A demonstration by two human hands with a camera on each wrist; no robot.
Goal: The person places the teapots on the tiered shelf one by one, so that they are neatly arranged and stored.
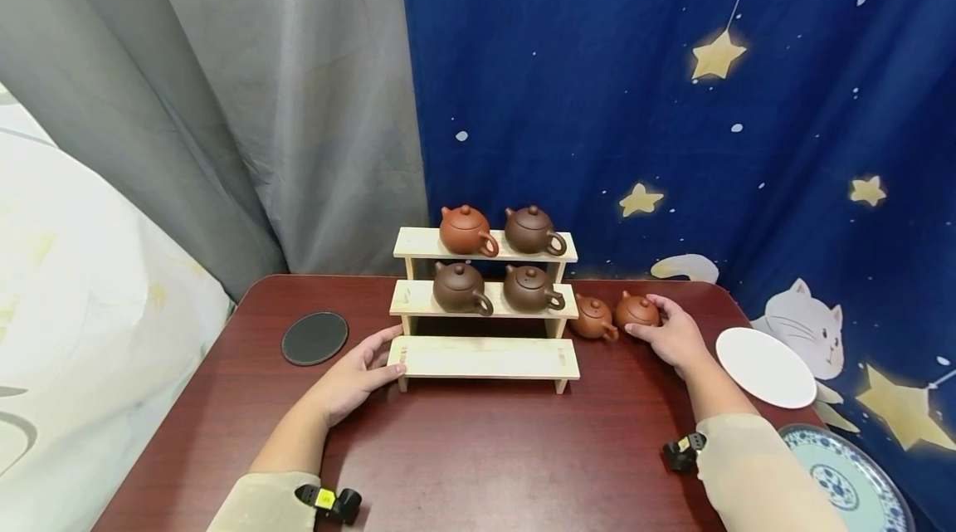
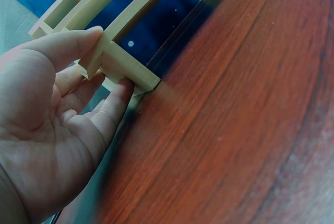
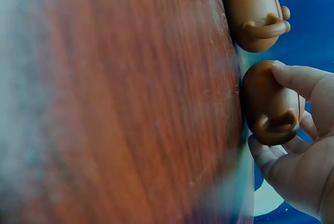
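Note:
A three-step wooden rack (image 1: 485,358) stands on the dark red table (image 1: 485,449). My left hand (image 1: 358,374) holds the left end of its lowest step, with the thumb on top and the fingers at the leg (image 2: 128,70). To the right of the rack, my right hand (image 1: 668,333) grips a small reddish-brown teapot (image 1: 636,312) that sits on the table. In the right wrist view, thumb and fingers lie on either side of this teapot (image 3: 258,91). A second small teapot (image 1: 592,318) sits just left of it, next to the rack.
Two teapots stand on the top step (image 1: 465,231) and two on the middle step (image 1: 458,288); the lowest step is bare. A black coaster (image 1: 314,338) lies at the left. A white plate (image 1: 765,366) and a blue-patterned plate (image 1: 844,478) lie at the right edge. Curtains hang behind.

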